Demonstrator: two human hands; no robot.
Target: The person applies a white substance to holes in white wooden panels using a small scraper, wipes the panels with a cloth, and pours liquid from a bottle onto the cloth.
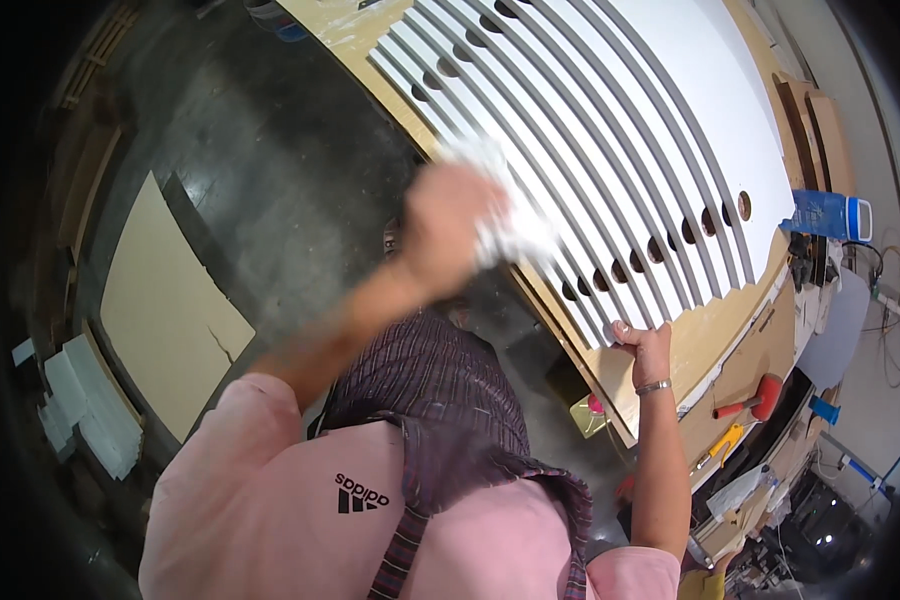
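My left hand (448, 215), smeared by motion, is closed around a crumpled white cloth (530, 225) over the near long edge of a row of white panels (570, 170). The panels lie overlapped like steps, with grey edges showing and dark round holes along both end parts. My right hand (648, 350), with a metal band at its wrist, grips the near right corner of these panels, its thumb against the edge. Part of its fingers is hidden.
The panels rest on a wooden-topped table (715, 345). Along its right side are a blue container (825, 215), a red-handled tool (755, 398) and a yellow-handled tool (720, 445). A beige board (170, 310) and white sheets (90, 400) lie at the left over the dark floor (260, 140).
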